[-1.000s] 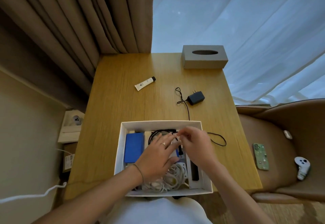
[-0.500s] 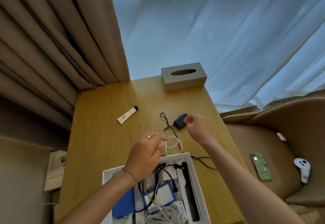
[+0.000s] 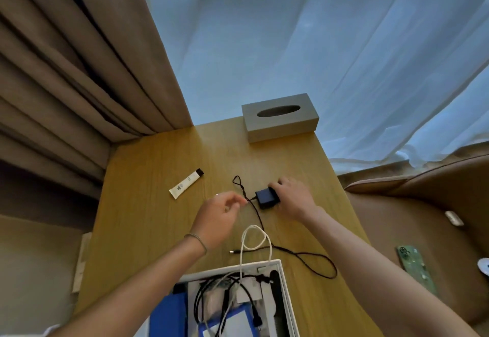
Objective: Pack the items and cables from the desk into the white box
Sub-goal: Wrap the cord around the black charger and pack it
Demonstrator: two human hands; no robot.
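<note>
A person's right hand (image 3: 292, 199) grips a dark blue power adapter (image 3: 266, 198) on a wooden desk (image 3: 148, 220), fingers curled over its far end and thumb side, the block's left half showing just beyond the fingertips. The left hand (image 3: 221, 216) hovers just left of the adapter w/ fingers loosely curled; thumb and forefinger meet at the adapter's thin black cable (image 3: 258, 217) near where it leaves the block, though whether they actually pinch it can't be told. The cable loops away toward the far side, then runs back toward the person, ending in a wide curl at the desk's right and a plug tip near the white box (image 3: 287, 297). The box sits at the desk's near edge, holding black and white cables & blue items. A white cable loop (image 3: 255, 241) spills over its far rim onto the desk. A small cream tube (image 3: 186, 187) lies well left of the hands; a grey tissue box (image 3: 279, 117) stands at the far edge.
</note>
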